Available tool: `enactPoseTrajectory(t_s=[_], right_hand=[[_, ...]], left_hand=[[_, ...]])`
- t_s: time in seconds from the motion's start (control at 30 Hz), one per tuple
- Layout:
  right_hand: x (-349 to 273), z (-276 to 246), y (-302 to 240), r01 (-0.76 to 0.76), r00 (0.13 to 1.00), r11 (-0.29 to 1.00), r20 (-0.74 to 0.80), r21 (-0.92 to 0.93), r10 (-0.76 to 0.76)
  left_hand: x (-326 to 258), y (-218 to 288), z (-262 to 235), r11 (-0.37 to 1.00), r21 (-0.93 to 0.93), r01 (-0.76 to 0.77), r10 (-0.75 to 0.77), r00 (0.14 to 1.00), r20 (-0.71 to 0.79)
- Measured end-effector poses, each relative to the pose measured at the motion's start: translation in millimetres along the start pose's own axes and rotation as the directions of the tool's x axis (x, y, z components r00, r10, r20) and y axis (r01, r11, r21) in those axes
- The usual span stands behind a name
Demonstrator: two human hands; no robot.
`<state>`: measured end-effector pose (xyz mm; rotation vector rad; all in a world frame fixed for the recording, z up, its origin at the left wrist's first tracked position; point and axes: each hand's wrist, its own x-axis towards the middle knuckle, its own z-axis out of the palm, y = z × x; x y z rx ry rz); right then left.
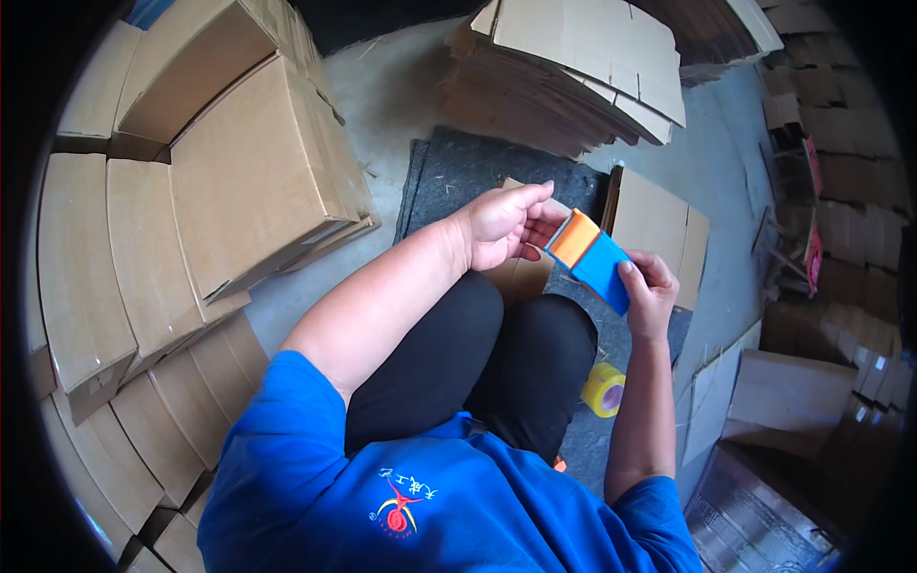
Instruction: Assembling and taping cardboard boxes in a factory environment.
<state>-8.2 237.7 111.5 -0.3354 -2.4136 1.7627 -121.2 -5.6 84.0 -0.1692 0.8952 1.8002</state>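
On my far left I see a big pile of closed cardboard boxes (191, 220), stacked close together and leaning on each other. Next to them is gray floor and a dark mat (458, 172) that I sit on.

My left hand (501, 227) is up in front of me, above my knees. Its fingers are out almost straight and close together, and the thumb sits low. The fingertips touch the orange end of a blue and orange tape tool (590, 256). I cannot tell if the hand grips it or just rests on it.

The tape tool hangs in the air between both hands, tilted, with the orange part up and to the left and the blue part down and to the right.

My right hand (650, 291) is curled around the blue end. The fingers and thumb pinch it tight.

Lower down, beside my right arm, a yellow tape roll (604, 389) lies on the mat.

Behind my hands is a stack of flat cardboard sheets (573, 67). More boxes (783, 382) stand on my far right.
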Motion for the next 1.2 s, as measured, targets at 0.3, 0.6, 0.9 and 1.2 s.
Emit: enactPoseTrajectory(t_s=[0.3,0.6,0.9,1.2], right_hand=[[16.5,2.2,5.8,-0.074,0.992,0.97,0.086,-0.231,0.096],[62.1,-11.2,36.7,-0.079,0.972,0.953,0.19,-0.294,0.139],[70.1,-5.4,76.3,-0.121,0.961,0.959,0.212,-0.257,0.179],[66.0,-7.5,89.1,-0.136,0.963,0.971,0.204,-0.196,0.176]], left_hand=[[5.8,-18.8,-57.4,0.995,0.013,-0.102,0.101,0.943,-0.316],[41.5,-21.2,-109.3,0.99,-0.053,-0.133,0.097,0.896,-0.432],[72.3,-53.1,-97.2,0.858,0.512,0.04,0.309,0.756,-0.577],[79.4,-21.9,-92.9,0.023,0.998,0.062,0.815,0.576,-0.055]])
